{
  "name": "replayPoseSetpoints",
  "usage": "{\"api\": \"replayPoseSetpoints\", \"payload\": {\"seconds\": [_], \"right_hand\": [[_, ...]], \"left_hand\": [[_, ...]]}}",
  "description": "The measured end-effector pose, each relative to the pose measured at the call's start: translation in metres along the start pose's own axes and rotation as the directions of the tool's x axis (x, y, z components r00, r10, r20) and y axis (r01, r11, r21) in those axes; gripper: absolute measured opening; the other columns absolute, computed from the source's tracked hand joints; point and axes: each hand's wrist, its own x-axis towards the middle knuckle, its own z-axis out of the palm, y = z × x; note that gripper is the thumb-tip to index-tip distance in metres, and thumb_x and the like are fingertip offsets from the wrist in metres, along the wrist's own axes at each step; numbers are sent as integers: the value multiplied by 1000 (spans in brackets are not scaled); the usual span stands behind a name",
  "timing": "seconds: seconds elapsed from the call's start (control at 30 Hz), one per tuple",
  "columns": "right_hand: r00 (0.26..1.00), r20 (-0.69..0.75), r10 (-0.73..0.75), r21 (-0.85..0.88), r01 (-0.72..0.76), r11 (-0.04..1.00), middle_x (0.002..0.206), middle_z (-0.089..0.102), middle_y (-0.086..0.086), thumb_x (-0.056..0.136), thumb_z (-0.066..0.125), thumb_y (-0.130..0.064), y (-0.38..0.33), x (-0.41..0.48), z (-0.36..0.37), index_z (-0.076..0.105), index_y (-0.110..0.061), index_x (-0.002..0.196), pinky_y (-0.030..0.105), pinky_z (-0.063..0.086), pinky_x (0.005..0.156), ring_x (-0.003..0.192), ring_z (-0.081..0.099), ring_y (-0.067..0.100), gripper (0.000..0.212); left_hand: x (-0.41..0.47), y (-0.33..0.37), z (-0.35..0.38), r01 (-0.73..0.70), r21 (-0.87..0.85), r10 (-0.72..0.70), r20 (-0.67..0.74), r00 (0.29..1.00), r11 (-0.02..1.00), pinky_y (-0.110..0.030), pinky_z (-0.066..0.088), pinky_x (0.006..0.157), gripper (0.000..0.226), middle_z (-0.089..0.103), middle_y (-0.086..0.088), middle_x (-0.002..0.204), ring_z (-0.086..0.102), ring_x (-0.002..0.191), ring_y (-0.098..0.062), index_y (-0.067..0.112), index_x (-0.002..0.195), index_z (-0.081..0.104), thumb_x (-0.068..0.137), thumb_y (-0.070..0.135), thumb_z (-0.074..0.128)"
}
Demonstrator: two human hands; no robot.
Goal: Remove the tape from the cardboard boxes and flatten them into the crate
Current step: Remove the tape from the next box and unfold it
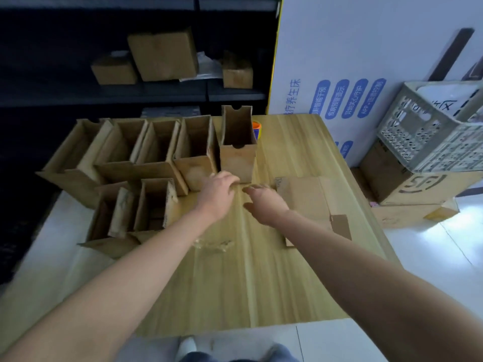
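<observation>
Several open-topped cardboard boxes stand on the left half of a wooden table point(235, 283). A narrow upright cardboard box point(237, 160) stands at mid-table, slightly apart from the row. My left hand point(218, 188) reaches toward its lower front, fingers spread, holding nothing. My right hand point(264, 202) hovers just right of it, fingers apart and empty. A flattened cardboard box point(311, 199) lies on the table under and right of my right wrist. A crumpled strip of clear tape point(213, 245) lies on the table between my forearms. A grey plastic crate point(433, 131) sits at the right.
The crate rests on stacked brown cartons point(400, 186) on the floor right of the table. An orange tape roll point(256, 128) sits behind the narrow box. Dark shelving with more boxes point(162, 54) stands behind the table; a white printed panel point(339, 74) stands at back right.
</observation>
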Motion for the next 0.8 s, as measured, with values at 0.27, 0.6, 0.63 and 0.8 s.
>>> {"api": "replayPoseSetpoints", "payload": {"seconds": [0.27,0.6,0.63,0.8], "right_hand": [[954,213,-211,54,204,977,159,10,0,86,64,-43,-156,36,29,24,-30,149,48,15,116,145,0,28,76],[999,-25,-45,209,49,977,141,46,6,92,53,-23,-193,56,37,59,-14,124,42,25,113,139,22,29,34],[997,-76,2,317,22,948,134,51,10,91,54,-20,-192,56,26,60,-10,122,41,30,110,135,28,29,33],[956,-100,277,742,-114,660,90,64,-1,92,56,-24,-174,43,-27,64,-18,97,28,51,70,88,62,18,11]], "left_hand": [[-57,-102,-87,117,-39,-121,-156,980,992,-32,39,102,28,57,-5,123,51,116,-21,12,114,64,91,5,50],[-65,-142,-117,61,-146,-84,-151,985,987,-26,40,99,27,59,-3,120,53,114,-18,14,114,65,94,7,48],[-62,-140,-119,44,-152,-71,-177,982,987,-25,39,99,26,59,-3,120,52,114,-17,14,115,64,94,8,48],[-49,-124,-130,-46,-168,-12,-331,944,985,-21,33,96,22,57,-6,117,46,116,-19,10,113,63,93,13,54]]}}
